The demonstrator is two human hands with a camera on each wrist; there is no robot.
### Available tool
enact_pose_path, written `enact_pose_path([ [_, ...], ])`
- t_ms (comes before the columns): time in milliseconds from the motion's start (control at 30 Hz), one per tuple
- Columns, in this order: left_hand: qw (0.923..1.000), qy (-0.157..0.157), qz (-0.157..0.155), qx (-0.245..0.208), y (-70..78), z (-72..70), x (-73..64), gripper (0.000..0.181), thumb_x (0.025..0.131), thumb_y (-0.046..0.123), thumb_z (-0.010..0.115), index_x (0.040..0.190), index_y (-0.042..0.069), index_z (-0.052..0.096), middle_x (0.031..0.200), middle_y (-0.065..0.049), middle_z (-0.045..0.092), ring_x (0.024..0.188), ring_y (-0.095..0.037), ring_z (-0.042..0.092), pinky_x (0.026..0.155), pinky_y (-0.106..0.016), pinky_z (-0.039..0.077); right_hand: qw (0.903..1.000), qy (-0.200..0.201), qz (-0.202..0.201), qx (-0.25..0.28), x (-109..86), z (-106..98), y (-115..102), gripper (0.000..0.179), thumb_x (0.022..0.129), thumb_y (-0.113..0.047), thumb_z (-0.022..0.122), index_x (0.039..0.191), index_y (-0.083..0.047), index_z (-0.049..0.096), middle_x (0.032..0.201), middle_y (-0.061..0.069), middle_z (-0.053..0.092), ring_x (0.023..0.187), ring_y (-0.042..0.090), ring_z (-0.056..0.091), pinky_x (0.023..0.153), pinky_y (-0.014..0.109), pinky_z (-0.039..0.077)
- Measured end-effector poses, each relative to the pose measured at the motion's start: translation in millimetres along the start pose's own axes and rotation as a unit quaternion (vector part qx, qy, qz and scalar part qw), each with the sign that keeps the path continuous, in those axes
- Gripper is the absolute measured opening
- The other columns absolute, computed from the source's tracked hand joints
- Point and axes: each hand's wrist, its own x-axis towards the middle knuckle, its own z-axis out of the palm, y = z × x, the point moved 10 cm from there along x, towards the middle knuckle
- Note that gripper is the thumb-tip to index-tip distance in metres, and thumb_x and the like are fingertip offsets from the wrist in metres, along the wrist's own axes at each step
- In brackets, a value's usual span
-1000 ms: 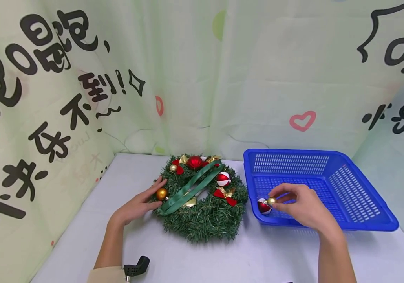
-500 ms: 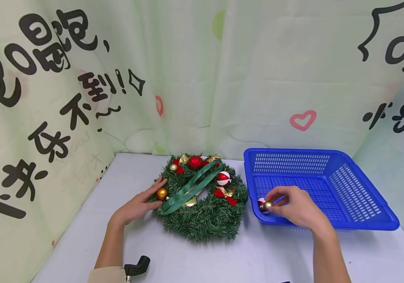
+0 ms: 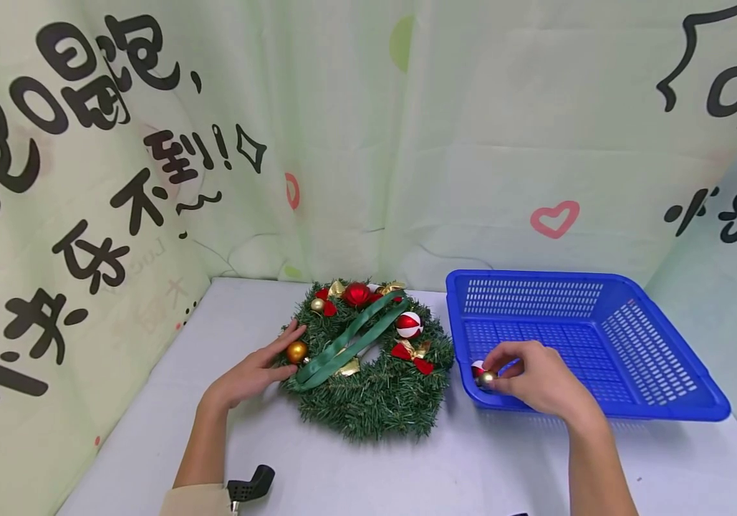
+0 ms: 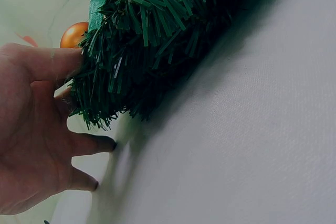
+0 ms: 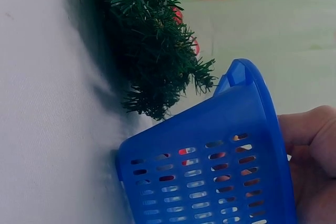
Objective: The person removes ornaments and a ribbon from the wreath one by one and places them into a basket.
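A green Christmas wreath lies on the table with a green ribbon, red and gold bows and several baubles on it. My left hand rests against its left edge, fingers spread and fairly straight, around an orange-gold bauble. In the left wrist view two fingertips reach down to the tabletop. Inside the blue basket's near left corner, my right hand pinches a small gold bauble. Just behind it sits a red and white bauble, partly hidden. The basket wall covers most of these fingers in the right wrist view.
The blue plastic basket stands right of the wreath, its left rim almost touching the greenery. A printed curtain hangs behind the table. Near the left sleeve is a black device on the white tabletop.
My right hand has moved slightly left and down with the gold bauble, bringing it in front of the red and white one. The left hand and wreath stay put.
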Motion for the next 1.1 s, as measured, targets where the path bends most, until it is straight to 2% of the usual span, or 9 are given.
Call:
enact_pose_path([
  [267, 1.0000, 0.001, -0.001, -0.003, -0.1, 0.1, 0.1, 0.072, 0.106, 0.026, 0.060, 0.167, 0.032, 0.023, 0.177, 0.004, 0.001, 0.162, -0.037, -0.002, 0.124, -0.072, 0.009, 1.0000, 0.000, 0.003, -0.002, 0.0, -0.4, -0.6, 0.014, 0.086, -0.013, 0.083, 0.098, -0.016, 0.076, 0.098, 0.001, 0.075, 0.088, 0.018, 0.070, 0.073, 0.036, 0.056],
  [533, 1.0000, 0.001, -0.003, -0.002, 1.1, 0.2, -0.6, 0.072, 0.106, 0.025, 0.060, 0.167, 0.031, 0.023, 0.177, 0.004, 0.001, 0.162, -0.037, -0.001, 0.124, -0.072, 0.009, 0.9999, -0.002, 0.006, 0.008, -1.3, -0.4, 0.0, 0.018, 0.086, -0.008, 0.081, 0.103, -0.010, 0.076, 0.099, 0.005, 0.076, 0.088, 0.020, 0.070, 0.072, 0.035, 0.055],
  [833, 1.0000, -0.001, -0.005, -0.002, 0.1, 0.2, -2.7, 0.073, 0.106, 0.024, 0.060, 0.168, 0.029, 0.021, 0.177, 0.003, 0.000, 0.162, -0.037, -0.002, 0.124, -0.072, 0.009, 0.9999, -0.001, -0.002, 0.011, -1.2, 0.4, -1.9, 0.016, 0.086, -0.009, 0.082, 0.101, -0.011, 0.076, 0.103, 0.008, 0.076, 0.088, 0.021, 0.070, 0.074, 0.035, 0.056],
  [1100, 0.9999, -0.004, -0.011, -0.007, -3.4, 0.4, 0.1, 0.074, 0.106, 0.026, 0.061, 0.168, 0.033, 0.021, 0.177, 0.008, 0.000, 0.163, -0.033, -0.003, 0.125, -0.070, 0.009, 0.9998, 0.009, -0.007, 0.017, -2.1, -2.1, -3.6, 0.017, 0.086, -0.009, 0.082, 0.103, -0.010, 0.076, 0.103, 0.007, 0.077, 0.088, 0.019, 0.070, 0.074, 0.035, 0.056],
])
